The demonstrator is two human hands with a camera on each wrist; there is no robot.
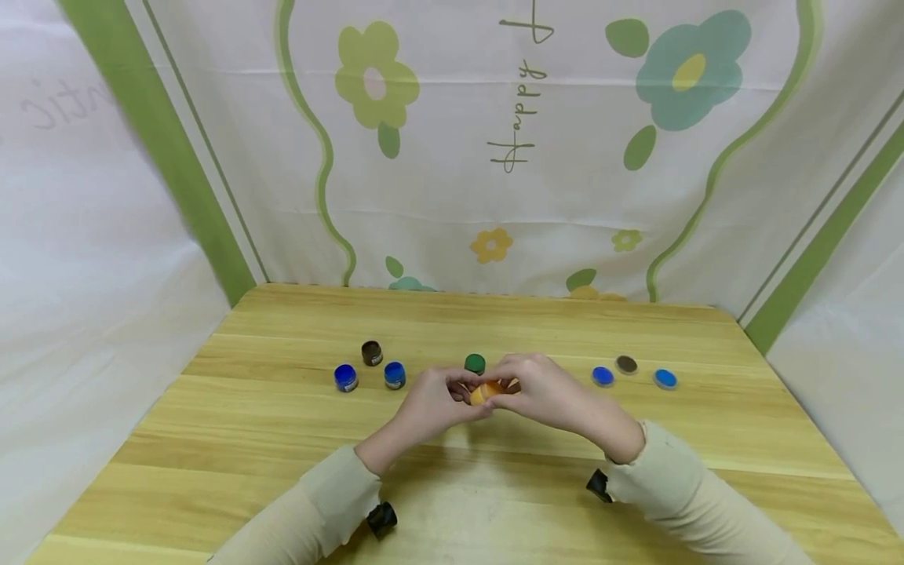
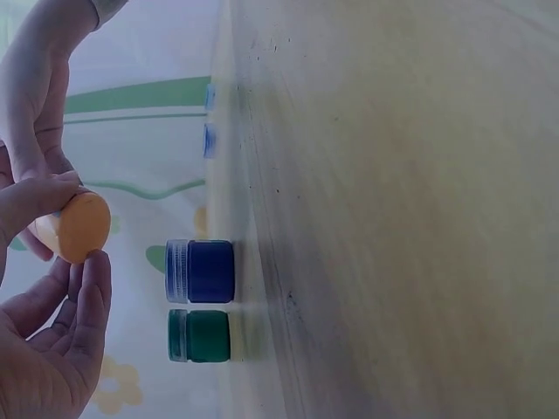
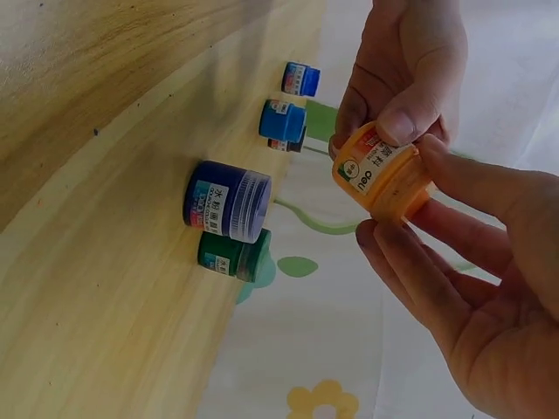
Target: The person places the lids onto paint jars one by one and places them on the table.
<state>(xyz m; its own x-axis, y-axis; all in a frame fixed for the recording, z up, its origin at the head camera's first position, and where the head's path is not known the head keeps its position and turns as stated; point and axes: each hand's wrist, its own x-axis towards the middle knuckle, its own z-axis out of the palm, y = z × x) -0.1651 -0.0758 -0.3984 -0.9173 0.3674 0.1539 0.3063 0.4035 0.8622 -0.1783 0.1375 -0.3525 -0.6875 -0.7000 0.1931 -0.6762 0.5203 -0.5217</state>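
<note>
Both hands meet around a small orange paint jar (image 1: 484, 393), tilted and raised above the table. Fingers and thumb of my left hand (image 1: 432, 399) grip its labelled body. My right hand (image 1: 542, 390) pinches the cap end, with the thumb on one side and fingertips on the other, as the right wrist view shows. Just beyond the hands stands a green paint jar (image 1: 475, 362). A larger dark blue jar (image 3: 225, 201) with a clear-rimmed lid stands beside it in the right wrist view; the hands hide it in the head view.
Left on the wooden table (image 1: 282, 439) stand a deep blue jar (image 1: 346, 378), a brown jar (image 1: 371, 353) and a lighter blue jar (image 1: 395, 375), apparently uncapped. On the right lie a deep blue lid (image 1: 603, 377), a brown lid (image 1: 626, 364) and a light blue lid (image 1: 665, 379).
</note>
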